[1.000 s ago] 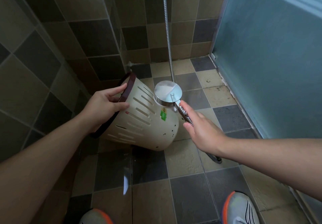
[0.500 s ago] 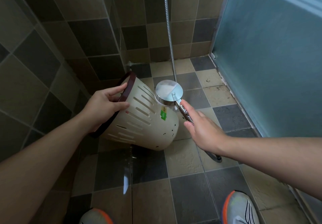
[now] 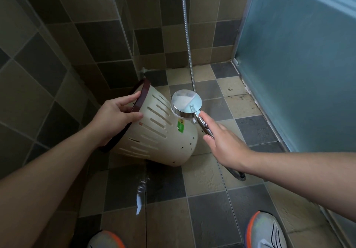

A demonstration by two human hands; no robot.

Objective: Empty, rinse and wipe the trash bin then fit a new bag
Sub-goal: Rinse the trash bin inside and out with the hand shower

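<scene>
Bearing a small green and yellow label (image 3: 180, 126) whose writing is too small to read, the cream trash bin (image 3: 154, 132) with slotted walls is held tilted above the tiled shower floor (image 3: 202, 174), near the corner of the tiled walls. Its dark brown rim (image 3: 141, 98) and mouth face up and to the left, its closed base down and to the right, so the long axis runs on that diagonal. The left hand (image 3: 115, 116) grips the rim, thumb over the outer wall and fingers (image 3: 128, 100) curled across the rim. The right hand (image 3: 225, 143) holds the chrome shower head (image 3: 186, 103) by its handle, index finger laid straight along it; the head lies just beside the bin's upper wall. A metal hose (image 3: 187, 35) hangs behind. Two shoes (image 3: 264, 230) stand on the floor.
</scene>
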